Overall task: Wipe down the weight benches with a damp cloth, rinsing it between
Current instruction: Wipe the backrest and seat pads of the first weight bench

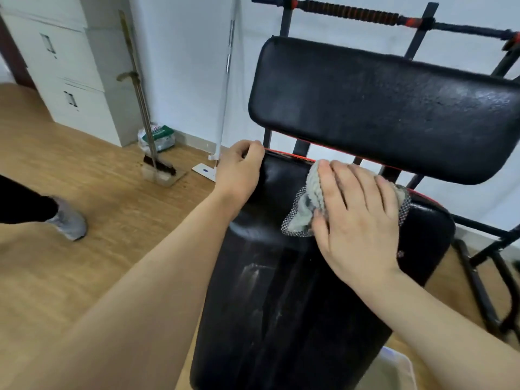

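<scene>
Your right hand point(357, 220) is pressing the grey cloth point(305, 205) flat against the far end of the black seat pad point(281, 305), fingers lying straight and slightly spread over it. Your left hand point(239, 173) is gripping that pad's far left corner, fingers curling over the edge. The back pad point(380, 108) is sitting tilted just above.

Finding: the back pad point(380, 108) overhangs the far end of the seat pad point(281, 305), leaving a narrow gap crossed by black frame bars point(301, 147); the pad's near length is open from above. To the left, the wooden floor point(98, 249) gives free passage, bounded by a shoe point(69, 220), a broom point(160, 164) and a mop point(204, 170). To the right, floor tubes point(478, 291) obstruct.
</scene>
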